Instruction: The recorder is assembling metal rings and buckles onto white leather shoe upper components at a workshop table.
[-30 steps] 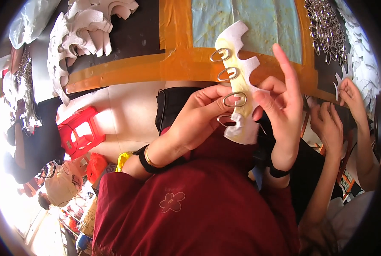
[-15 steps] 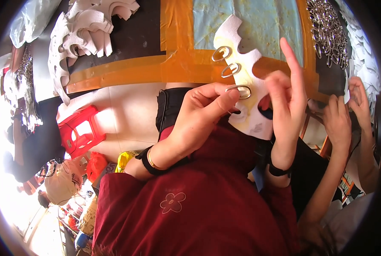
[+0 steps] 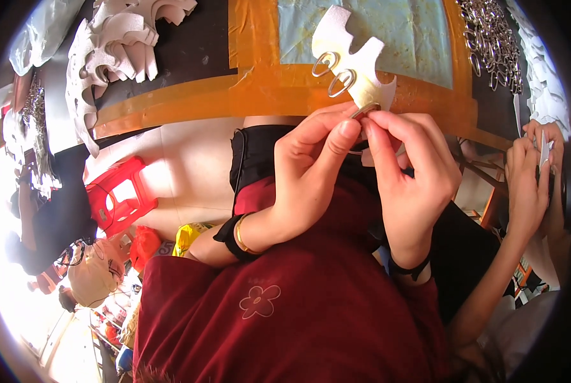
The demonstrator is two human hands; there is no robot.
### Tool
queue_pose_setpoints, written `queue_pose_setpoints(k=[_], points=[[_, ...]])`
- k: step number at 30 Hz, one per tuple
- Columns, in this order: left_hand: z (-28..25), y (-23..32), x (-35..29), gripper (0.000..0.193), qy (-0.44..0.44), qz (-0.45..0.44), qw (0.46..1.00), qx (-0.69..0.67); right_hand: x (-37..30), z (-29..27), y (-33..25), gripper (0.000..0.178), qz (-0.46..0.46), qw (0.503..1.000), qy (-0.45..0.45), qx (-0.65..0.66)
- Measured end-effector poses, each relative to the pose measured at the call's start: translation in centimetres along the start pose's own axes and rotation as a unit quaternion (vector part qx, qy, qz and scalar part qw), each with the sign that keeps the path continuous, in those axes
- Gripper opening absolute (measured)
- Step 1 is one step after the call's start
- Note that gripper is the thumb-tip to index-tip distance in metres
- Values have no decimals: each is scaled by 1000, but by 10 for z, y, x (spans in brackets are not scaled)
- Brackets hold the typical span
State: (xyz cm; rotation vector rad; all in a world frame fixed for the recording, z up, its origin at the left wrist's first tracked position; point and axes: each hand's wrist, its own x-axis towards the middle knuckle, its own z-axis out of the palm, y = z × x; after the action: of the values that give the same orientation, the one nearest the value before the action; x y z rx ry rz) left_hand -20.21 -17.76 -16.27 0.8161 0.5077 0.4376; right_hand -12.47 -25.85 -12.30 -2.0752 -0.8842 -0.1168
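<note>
Head view: a dark tabletop spans the top, with broad orange tape along its near edge and a light-blue sheet bordered by the same tape. Off to your left lies a stack of white pieces with scalloped edges, well apart from your fingers. Your right hand and your left hand meet in front of the near edge, their fingertips close together. Between them is the white strip, notched along its right side and yellowish on its left; it rises beyond your fingertips, its upper end showing against the blue sheet, while your fingers mostly hide its lower part. Your right thumb and forefinger are pinched on the strip beside the nearest metal ring, and your left thumb and forefinger grip that oval ring from the other side. Two more metal rings sit on the strip's left edge, just beyond your fingertips, untouched.
</note>
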Motion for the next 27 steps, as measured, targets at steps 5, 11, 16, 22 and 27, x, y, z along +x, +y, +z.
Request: queue_pose_setpoints(k=[5, 11, 16, 22, 27], points=[[-6, 10, 4, 18, -46, 148, 955, 253, 2, 3, -2, 16, 68, 996, -3, 65], [-7, 21, 4, 23, -44, 56, 981, 183, 8, 7, 8, 18, 83, 988, -41, 119], [-13, 26, 4, 27, -36, -70, 996, 37, 11, -6, 3, 14, 192, 947, -95, 239], [-15, 30, 8, 18, -26, -16, 985, 172, 5, -9, 13, 13, 131, 967, -62, 211], [-14, 28, 8, 17, -25, 52, 961, 269, 8, -7, 8, 24, -80, 995, -44, 31]])
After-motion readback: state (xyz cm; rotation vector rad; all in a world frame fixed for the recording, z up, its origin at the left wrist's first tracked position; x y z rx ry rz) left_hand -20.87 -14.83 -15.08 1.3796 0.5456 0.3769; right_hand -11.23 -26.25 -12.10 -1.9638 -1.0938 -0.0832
